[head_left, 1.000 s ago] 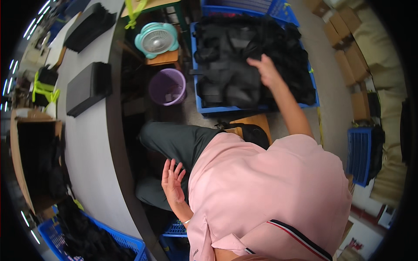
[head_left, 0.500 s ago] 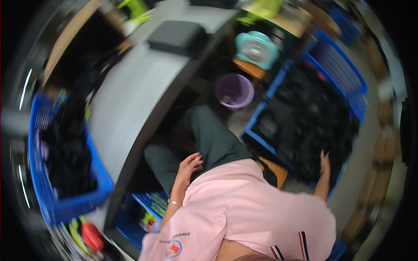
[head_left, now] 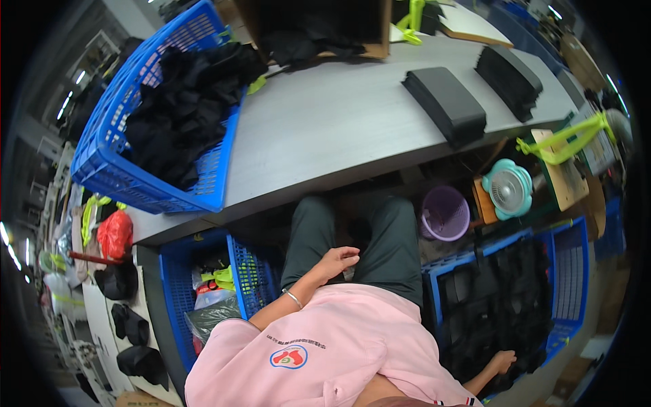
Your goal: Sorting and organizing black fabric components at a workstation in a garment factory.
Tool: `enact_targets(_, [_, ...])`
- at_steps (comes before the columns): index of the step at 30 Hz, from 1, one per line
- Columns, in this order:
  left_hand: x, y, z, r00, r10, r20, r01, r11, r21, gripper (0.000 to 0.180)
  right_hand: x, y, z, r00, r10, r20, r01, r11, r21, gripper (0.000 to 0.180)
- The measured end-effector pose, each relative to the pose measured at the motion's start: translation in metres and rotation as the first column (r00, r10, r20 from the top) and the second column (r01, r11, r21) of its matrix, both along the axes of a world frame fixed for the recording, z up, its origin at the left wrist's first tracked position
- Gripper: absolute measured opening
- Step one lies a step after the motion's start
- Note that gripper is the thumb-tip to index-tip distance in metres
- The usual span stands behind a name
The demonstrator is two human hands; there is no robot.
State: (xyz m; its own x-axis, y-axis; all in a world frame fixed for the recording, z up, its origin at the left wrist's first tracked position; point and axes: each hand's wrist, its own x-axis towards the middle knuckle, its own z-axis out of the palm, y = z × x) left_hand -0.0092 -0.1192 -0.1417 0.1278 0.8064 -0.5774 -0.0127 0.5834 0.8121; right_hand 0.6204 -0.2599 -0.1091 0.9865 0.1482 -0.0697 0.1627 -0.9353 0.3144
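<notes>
My left hand [head_left: 338, 261] hovers at my lap, its fingers loosely stretched and nothing seen in them. At the lower right, my right hand [head_left: 502, 361] is down at the near part of a blue crate [head_left: 568, 285], over a heap of black fabric pieces [head_left: 498, 298]. Its fingers are curled in, and whatever they grip is too small and dark to make out. Two stacks of flat black pieces, a nearer stack [head_left: 447, 105] and a farther stack [head_left: 510, 78], lie on the grey table ahead.
On the grey table [head_left: 312, 129] a blue basket [head_left: 102, 173] of black fabric stands at the left, beside an open carton [head_left: 383, 30]. Below is another blue crate [head_left: 173, 285] with bags. A purple bucket [head_left: 445, 214] and a turquoise fan [head_left: 508, 190] stand right of my knees.
My view has swung left, bringing the table in front of me. My right hand's fingers, stretched out before, are now curled among the black pieces. The left hand stays near my lap.
</notes>
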Motion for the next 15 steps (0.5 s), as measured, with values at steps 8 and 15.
enact_targets(8, [-0.028,0.019,0.002,0.972,0.117,0.202,-0.122,0.992,0.012,0.049,-0.129,0.229,0.034,0.416,0.901,0.124,-0.588,0.163,0.793,0.031])
enact_targets(15, [-0.056,0.012,-0.010,0.853,0.071,0.517,-0.067,0.997,-0.026,0.056,-0.452,0.451,0.168,-0.303,0.941,0.150,-0.296,-0.243,0.924,0.028])
